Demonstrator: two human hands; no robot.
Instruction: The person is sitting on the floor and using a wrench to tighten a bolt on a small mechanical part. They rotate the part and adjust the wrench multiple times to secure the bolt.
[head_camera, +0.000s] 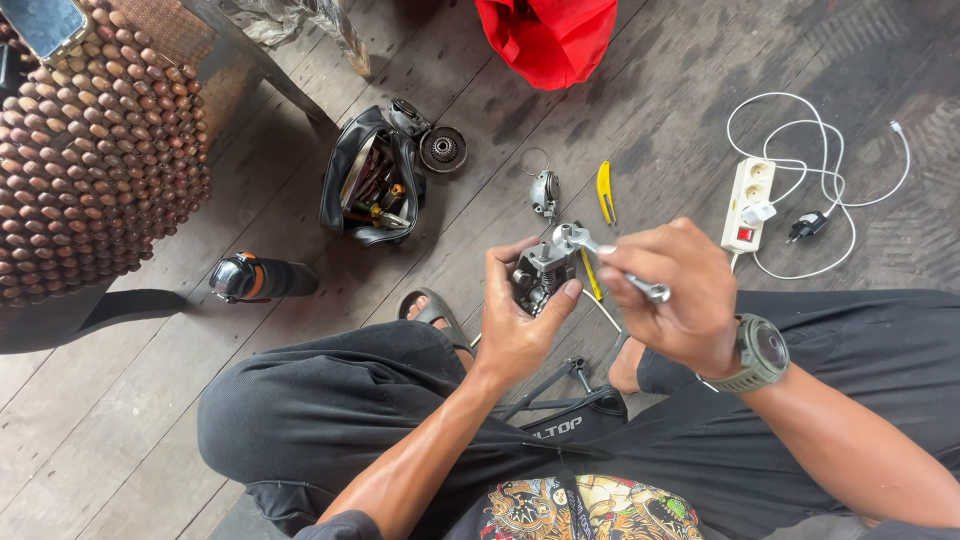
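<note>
My left hand (520, 320) grips a small grey metal gear housing (540, 272), held above my knees. My right hand (672, 295) holds a silver wrench (600, 255) whose ring end sits on top of the housing. A green watch (760, 352) is on my right wrist. I sit cross-legged in black trousers on a dark wooden floor.
An open black tool bag (368, 180) with screwdrivers lies ahead, a round metal part (442, 150) beside it. A yellow tool (604, 192) and grey cover (544, 194) lie nearby. A white power strip (748, 205) with cables sits right. A black-orange tool body (255, 278) lies left, a red bag (548, 38) beyond.
</note>
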